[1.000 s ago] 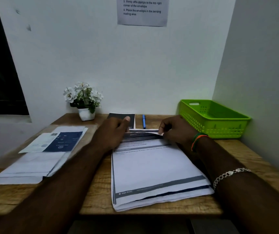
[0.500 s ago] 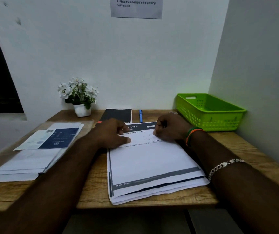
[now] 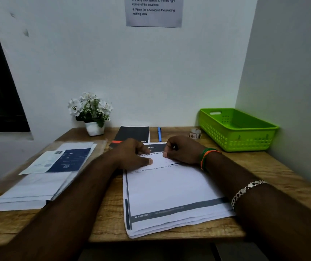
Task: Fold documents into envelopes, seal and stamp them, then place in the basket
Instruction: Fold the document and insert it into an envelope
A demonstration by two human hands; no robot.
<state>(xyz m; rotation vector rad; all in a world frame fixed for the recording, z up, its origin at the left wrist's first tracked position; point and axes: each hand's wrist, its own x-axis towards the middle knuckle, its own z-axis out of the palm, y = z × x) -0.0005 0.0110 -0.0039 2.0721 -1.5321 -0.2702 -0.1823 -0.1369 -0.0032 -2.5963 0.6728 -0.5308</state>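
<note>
A stack of white printed documents (image 3: 169, 194) lies in the middle of the wooden desk (image 3: 267, 166). Both hands are on the far end of its top sheet. My left hand (image 3: 132, 155) rests there with the thumb flat on the paper. My right hand (image 3: 183, 151) has its fingers curled, and the sheet is slightly raised under it. A pile of white envelopes (image 3: 28, 193) lies at the left, with a blue-and-white card (image 3: 66, 161) on top. The green basket (image 3: 235, 129) stands at the back right, and nothing shows inside it.
A small roll of stickers (image 3: 195, 133) sits beside the basket. A blue pen (image 3: 159, 133) and a black booklet (image 3: 134, 133) lie behind the documents. A potted white flower (image 3: 92, 113) stands at the back left. An instruction sheet (image 3: 153, 12) hangs on the wall.
A second ago both hands held the top sheet's far edge curled up toward me. The sheet now lies nearly flat again, with both hands on top of it.
</note>
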